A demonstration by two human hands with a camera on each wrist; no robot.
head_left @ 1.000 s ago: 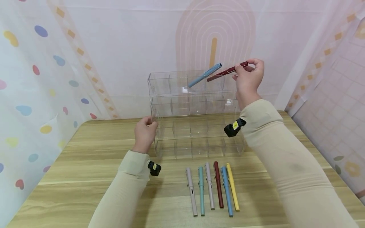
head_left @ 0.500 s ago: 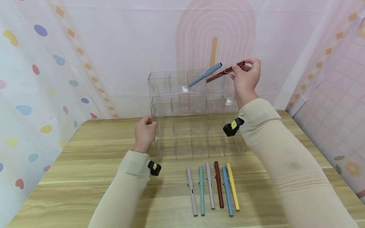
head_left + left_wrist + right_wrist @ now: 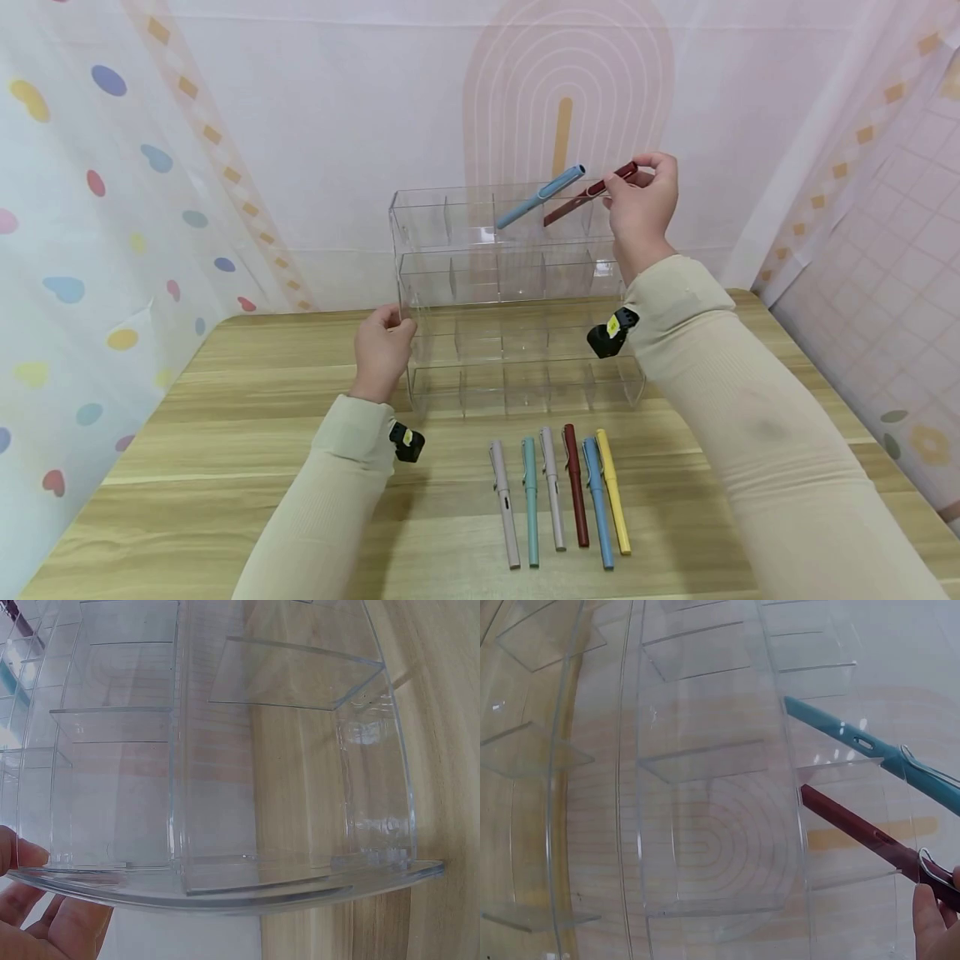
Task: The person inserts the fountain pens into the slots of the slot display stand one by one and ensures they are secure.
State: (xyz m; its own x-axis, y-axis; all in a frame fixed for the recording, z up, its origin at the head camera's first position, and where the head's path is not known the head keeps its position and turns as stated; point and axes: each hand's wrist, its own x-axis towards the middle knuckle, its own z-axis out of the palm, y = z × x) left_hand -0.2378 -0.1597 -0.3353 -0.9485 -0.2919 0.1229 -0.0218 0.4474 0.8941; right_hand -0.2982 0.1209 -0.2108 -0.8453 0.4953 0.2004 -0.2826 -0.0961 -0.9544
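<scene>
My right hand (image 3: 643,204) pinches the capped end of a dark red pen (image 3: 588,195), which slants down to the left into a top-tier compartment of the clear acrylic organizer (image 3: 522,275). Beside it a light blue pen (image 3: 538,198) leans in the neighbouring top compartment, its cap end sticking up. In the right wrist view the dark red pen (image 3: 859,831) has its metal clip by the fingertips. My left hand (image 3: 381,350) grips the organizer's left side panel (image 3: 225,896), thumb on the inner side and fingers outside.
On the wooden table (image 3: 225,467) before the organizer several pens lie in a row: two pale lilac pens (image 3: 504,504), a teal pen (image 3: 531,502), a dark red one, a blue pen (image 3: 597,504) and a yellow pen (image 3: 613,492). A patterned cloth (image 3: 337,125) hangs behind.
My right hand has shifted left and tipped the dark red pen more steeply, its lower end now further down in the compartment. My left hand has stayed on the side panel.
</scene>
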